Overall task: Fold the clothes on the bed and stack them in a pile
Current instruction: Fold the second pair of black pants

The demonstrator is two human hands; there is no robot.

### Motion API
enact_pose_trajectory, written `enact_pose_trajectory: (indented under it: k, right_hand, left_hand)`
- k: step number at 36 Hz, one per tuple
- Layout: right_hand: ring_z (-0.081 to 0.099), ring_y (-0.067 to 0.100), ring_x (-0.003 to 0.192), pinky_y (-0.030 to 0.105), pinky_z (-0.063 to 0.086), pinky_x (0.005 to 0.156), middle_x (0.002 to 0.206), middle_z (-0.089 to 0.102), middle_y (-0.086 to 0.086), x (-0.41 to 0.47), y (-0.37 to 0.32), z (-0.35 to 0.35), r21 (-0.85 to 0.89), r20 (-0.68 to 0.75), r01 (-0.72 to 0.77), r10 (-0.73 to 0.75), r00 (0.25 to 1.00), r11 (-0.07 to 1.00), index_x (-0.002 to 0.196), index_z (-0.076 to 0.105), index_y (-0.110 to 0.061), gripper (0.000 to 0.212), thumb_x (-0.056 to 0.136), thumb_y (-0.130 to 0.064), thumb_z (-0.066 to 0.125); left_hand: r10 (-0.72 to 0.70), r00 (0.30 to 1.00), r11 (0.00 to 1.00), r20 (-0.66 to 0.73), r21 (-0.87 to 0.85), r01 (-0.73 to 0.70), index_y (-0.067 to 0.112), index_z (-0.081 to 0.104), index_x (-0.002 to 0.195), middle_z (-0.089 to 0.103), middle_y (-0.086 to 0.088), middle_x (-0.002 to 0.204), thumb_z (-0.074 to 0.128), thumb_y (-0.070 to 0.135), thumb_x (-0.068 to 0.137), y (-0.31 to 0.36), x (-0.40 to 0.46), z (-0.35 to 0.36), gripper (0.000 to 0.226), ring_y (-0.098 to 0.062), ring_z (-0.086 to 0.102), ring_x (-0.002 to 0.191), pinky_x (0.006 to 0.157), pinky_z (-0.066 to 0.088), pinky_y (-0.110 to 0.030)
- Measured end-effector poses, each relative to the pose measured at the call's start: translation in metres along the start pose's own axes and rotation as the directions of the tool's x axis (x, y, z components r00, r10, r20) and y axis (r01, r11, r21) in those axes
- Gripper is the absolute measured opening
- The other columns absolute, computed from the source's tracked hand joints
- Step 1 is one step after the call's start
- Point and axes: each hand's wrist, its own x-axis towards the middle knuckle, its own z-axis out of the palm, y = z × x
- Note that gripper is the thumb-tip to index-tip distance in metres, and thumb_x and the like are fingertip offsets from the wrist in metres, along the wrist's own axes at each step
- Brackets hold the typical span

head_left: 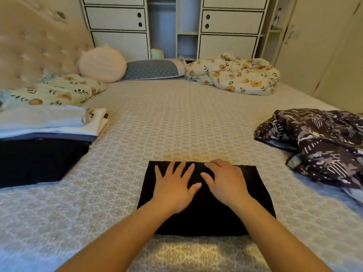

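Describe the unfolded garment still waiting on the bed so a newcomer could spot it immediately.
Start at the patterned bedspread and follow it to the right edge, level with the pile of folded clothes opposite. There lies a crumpled dark garment with a pale print. Unlike the flat black piece under both hands, it is rumpled and patterned.

Both bare forearms reach forward over the folded black garment (206, 201). The left hand (174, 187) lies flat on it, fingers spread; beside it, the right hand (224, 181) presses palm-down, fingers slightly bent.

bed (176, 118) | black garment (206, 216) | folded pile (45, 122) | patterned garment (318, 142)
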Motion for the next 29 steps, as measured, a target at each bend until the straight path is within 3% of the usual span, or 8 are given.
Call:
enact_pose_trajectory:
  k: [3, 6, 13, 17, 20, 23, 25, 29]
  right_hand:
    - [0.013, 0.013, 0.145, 0.040, 0.006, 0.117, 0.157, 0.018, -0.009, -0.007, 0.004, 0.017, -0.002, 0.147, -0.002, 0.002, 0.989, 1.000, 0.150, 0.022, -0.031, 0.059, 0.097, -0.056, 0.025]
    - [0.002, 0.012, 0.147, 0.039, -0.003, 0.118, 0.160, 0.007, -0.009, -0.001, 0.012, 0.029, 0.033, 0.241, -0.036, 0.027, 0.970, 0.999, 0.152, 0.013, -0.031, 0.063, 0.097, -0.059, 0.021]
    - [0.006, 0.013, 0.146, 0.036, -0.001, 0.118, 0.160, 0.010, -0.005, -0.001, 0.022, 0.024, 0.143, 0.303, -0.064, 0.018, 0.953, 0.988, 0.152, 0.017, -0.028, 0.060, 0.098, -0.055, 0.026]
    - [0.015, 0.021, 0.144, 0.047, 0.016, 0.116, 0.157, 0.020, -0.002, -0.023, 0.035, 0.018, 0.104, 0.143, -0.306, 0.290, 0.946, 0.946, 0.149, 0.027, -0.031, 0.059, 0.097, -0.058, 0.026]
    - [0.024, 0.032, 0.141, 0.050, 0.029, 0.108, 0.158, 0.011, 0.002, -0.037, 0.049, 0.010, 0.291, 0.275, -0.538, 0.470, 0.839, 0.791, 0.149, 0.020, -0.037, 0.068, 0.090, -0.066, 0.036]
    - [0.035, 0.036, 0.134, 0.045, 0.035, 0.107, 0.155, 0.019, 0.011, -0.044, 0.055, 0.007, 0.425, 0.348, -0.625, 0.520, 0.780, 0.655, 0.150, 0.019, -0.035, 0.074, 0.088, -0.063, 0.047]
    - [0.036, 0.035, 0.135, 0.044, 0.034, 0.108, 0.154, 0.027, 0.010, -0.047, 0.054, 0.006, 0.511, 0.387, -0.632, 0.500, 0.775, 0.583, 0.151, 0.017, -0.031, 0.075, 0.089, -0.056, 0.052]
    - [0.039, 0.034, 0.132, 0.041, 0.037, 0.101, 0.153, 0.030, 0.008, -0.048, 0.049, -0.003, 0.654, 0.508, -0.675, 0.462, 0.727, 0.343, 0.152, 0.013, -0.028, 0.083, 0.087, -0.044, 0.063]
  left_hand:
    - [-0.035, 0.999, 0.999, 0.031, -0.038, 0.036, 0.045, -0.003, 0.148, -0.003, 0.009, 0.161, 0.008, 0.073, 0.087, -0.008, 0.007, 0.014, 0.069, -0.019, -0.009, 0.147, 0.113, -0.008, -0.057]
    - [-0.038, 0.999, 0.997, 0.039, -0.067, 0.041, 0.046, 0.002, 0.148, 0.001, 0.009, 0.161, 0.008, 0.075, 0.085, -0.013, 0.018, 0.021, 0.070, -0.017, -0.008, 0.147, 0.114, -0.008, -0.056]
    - [-0.041, 0.998, 0.994, 0.048, -0.104, 0.045, 0.047, 0.002, 0.148, -0.002, 0.008, 0.161, 0.012, 0.075, 0.087, -0.016, 0.010, 0.018, 0.068, -0.018, -0.010, 0.147, 0.114, -0.009, -0.053]
    - [-0.219, 0.975, 0.957, 0.039, -0.188, 0.223, 0.049, 0.000, 0.148, -0.010, 0.004, 0.160, 0.019, 0.076, 0.086, -0.032, -0.016, 0.019, 0.069, -0.024, -0.010, 0.147, 0.115, 0.001, -0.054]
    - [-0.369, 0.919, 0.784, 0.138, -0.484, 0.388, 0.050, 0.005, 0.147, 0.004, -0.007, 0.158, 0.038, 0.073, 0.084, -0.049, -0.038, 0.019, 0.075, -0.035, 0.017, 0.142, 0.113, 0.026, -0.049]
    - [-0.388, 0.904, 0.625, 0.180, -0.669, 0.402, 0.042, 0.016, 0.149, 0.035, -0.011, 0.147, 0.052, 0.060, 0.087, -0.054, -0.053, 0.017, 0.074, -0.031, 0.045, 0.128, 0.097, 0.041, -0.033]
    - [-0.384, 0.901, 0.534, 0.203, -0.746, 0.396, 0.037, 0.020, 0.149, 0.043, -0.006, 0.145, 0.056, 0.050, 0.090, -0.053, -0.057, 0.014, 0.071, -0.028, 0.048, 0.126, 0.093, 0.041, -0.029]
    - [-0.360, 0.869, 0.288, 0.340, -0.845, 0.450, 0.033, 0.024, 0.149, 0.041, -0.008, 0.146, 0.061, 0.037, 0.091, -0.051, -0.054, 0.001, 0.068, -0.028, 0.050, 0.123, 0.101, 0.044, -0.039]
